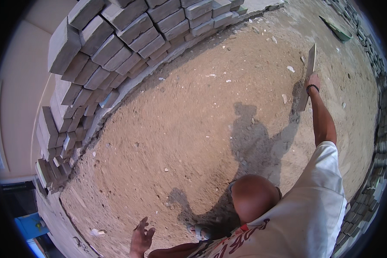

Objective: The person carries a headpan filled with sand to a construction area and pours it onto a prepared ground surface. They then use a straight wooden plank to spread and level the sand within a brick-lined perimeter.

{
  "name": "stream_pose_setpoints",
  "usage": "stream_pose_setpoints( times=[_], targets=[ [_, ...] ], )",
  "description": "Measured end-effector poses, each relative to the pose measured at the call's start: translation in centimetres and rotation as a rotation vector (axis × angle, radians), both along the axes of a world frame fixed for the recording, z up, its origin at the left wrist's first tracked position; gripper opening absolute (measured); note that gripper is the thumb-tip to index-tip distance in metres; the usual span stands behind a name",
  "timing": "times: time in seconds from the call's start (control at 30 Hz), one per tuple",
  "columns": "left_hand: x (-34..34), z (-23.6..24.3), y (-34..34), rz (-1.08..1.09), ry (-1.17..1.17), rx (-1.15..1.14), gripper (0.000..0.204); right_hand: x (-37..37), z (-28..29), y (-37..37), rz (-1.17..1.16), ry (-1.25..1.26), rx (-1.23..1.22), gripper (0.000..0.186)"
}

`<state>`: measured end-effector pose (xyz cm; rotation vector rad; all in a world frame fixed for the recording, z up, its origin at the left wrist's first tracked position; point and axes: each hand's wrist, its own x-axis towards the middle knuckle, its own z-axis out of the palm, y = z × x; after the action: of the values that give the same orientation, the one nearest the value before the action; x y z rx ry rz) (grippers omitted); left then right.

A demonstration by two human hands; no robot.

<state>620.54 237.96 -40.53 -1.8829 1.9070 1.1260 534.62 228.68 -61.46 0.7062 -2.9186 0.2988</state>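
I see right hand (314,81) gripping the board (311,60), left hand (141,240) half-open, empty; tilting could gouge the loose sand (172,120).

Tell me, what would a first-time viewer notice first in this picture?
Probably the big stack of grey blocks at the upper left, curving along the edge of the sandy ground. Next comes the dark shadow right of centre, cast on that ground. Then, of the two hands, the right hand stands out at the upper right, at the end of an outstretched arm, gripping a long flat tool.
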Motion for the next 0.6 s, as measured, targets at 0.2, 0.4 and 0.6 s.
stream_pose_setpoints(
  times=[0.2,0.4,0.6],
  targets=[
    [-5.3,1.2,0.1,-0.129,0.101,0.000,0.053,6.1,-1.7,-11.3,0.223,-0.087,-0.039,0.023],
    [-7.1,1.6,1.8,-0.248,0.076,-0.055,0.053,26.1,-2.7,-18.1,0.662,-0.121,-0.020,0.023],
    [-7.3,0.3,2.3,-0.227,0.074,-0.015,0.055,32.9,1.5,-9.7,1.155,-0.223,0.069,0.039]
  ],
)
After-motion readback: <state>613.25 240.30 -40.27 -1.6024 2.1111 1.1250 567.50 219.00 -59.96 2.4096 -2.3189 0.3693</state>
